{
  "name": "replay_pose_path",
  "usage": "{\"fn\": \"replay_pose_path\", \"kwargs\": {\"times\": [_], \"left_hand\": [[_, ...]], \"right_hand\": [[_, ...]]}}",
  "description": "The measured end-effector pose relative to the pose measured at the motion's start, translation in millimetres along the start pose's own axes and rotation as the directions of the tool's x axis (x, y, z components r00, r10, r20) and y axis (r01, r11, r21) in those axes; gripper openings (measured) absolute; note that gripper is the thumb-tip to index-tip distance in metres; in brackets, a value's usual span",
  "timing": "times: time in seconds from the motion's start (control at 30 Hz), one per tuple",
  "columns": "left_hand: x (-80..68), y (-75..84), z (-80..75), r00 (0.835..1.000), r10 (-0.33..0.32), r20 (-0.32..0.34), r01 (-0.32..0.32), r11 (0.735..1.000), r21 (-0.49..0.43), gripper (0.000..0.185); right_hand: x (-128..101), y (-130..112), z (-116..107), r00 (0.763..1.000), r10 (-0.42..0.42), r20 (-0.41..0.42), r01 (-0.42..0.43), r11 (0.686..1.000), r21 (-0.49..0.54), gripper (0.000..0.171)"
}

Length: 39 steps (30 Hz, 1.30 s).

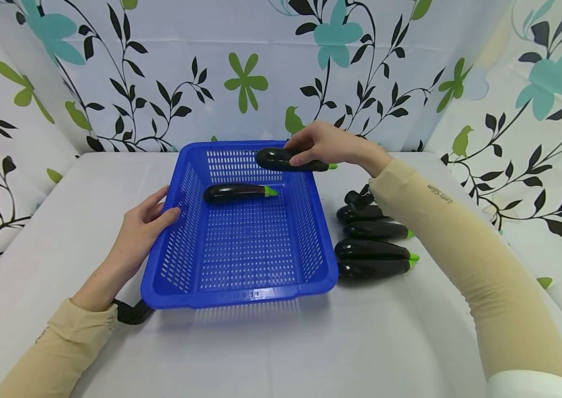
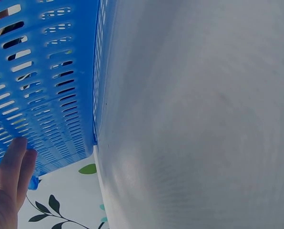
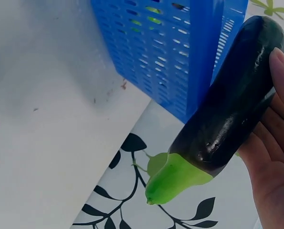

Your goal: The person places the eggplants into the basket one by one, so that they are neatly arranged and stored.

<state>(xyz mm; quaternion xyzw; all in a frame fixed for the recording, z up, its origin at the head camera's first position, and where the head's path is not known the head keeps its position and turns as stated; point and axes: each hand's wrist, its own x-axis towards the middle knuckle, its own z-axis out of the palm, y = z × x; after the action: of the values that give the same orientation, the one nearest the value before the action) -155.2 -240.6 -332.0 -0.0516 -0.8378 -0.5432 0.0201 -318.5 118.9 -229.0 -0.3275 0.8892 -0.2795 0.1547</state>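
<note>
A blue plastic basket (image 1: 241, 298) with slotted walls stands on the white table. Inside it, near the back wall, lies a dark eggplant (image 1: 233, 192) with a green stem end. My left hand (image 1: 136, 232) grips the basket's left rim, thumb over the edge and fingers against the outer wall, as the left wrist view also shows. Over the back right corner of the basket, my right hand (image 1: 322, 146) holds another eggplant (image 3: 223, 105) between thumb and fingers. Its green stem end points right in the head view.
Several more eggplants (image 1: 372, 250) lie in a column on the table right of the basket, their stem ends mostly toward the right. A patterned curtain (image 1: 246, 83) with leaves and flowers hangs behind and beside the table (image 1: 271, 354).
</note>
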Motion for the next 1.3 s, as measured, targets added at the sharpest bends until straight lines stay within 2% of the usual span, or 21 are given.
{"fn": "replay_pose_path", "kwargs": {"times": [0.47,0.6,0.77,1.0,1.13,1.3], "left_hand": [[-1.3,1.3,1.5,1.000,-0.007,-0.010,0.007,1.000,-0.028,0.071],[-0.8,0.6,1.8,1.000,-0.009,-0.010,0.009,0.999,-0.035,0.072],[-1.2,0.9,2.6,1.000,-0.013,-0.013,0.013,0.999,-0.035,0.072],[-1.5,1.2,3.5,1.000,-0.004,-0.011,0.003,0.999,-0.038,0.072],[-1.8,1.1,2.6,1.000,-0.002,-0.013,0.002,0.999,-0.035,0.071],[-2.1,2.0,2.9,1.000,-0.010,-0.016,0.009,0.999,-0.040,0.072]], "right_hand": [[23,-28,6,0.998,-0.062,0.023,0.063,0.998,-0.024,0.039],[31,-39,12,0.994,-0.099,0.038,0.099,0.995,-0.001,0.035],[41,-52,20,0.989,-0.140,0.049,0.139,0.990,0.021,0.034],[55,-64,35,0.987,-0.154,0.046,0.153,0.988,0.010,0.036],[63,-68,47,0.986,-0.159,0.052,0.159,0.987,0.005,0.038],[70,-68,65,0.981,-0.176,0.082,0.172,0.984,0.050,0.036]]}}
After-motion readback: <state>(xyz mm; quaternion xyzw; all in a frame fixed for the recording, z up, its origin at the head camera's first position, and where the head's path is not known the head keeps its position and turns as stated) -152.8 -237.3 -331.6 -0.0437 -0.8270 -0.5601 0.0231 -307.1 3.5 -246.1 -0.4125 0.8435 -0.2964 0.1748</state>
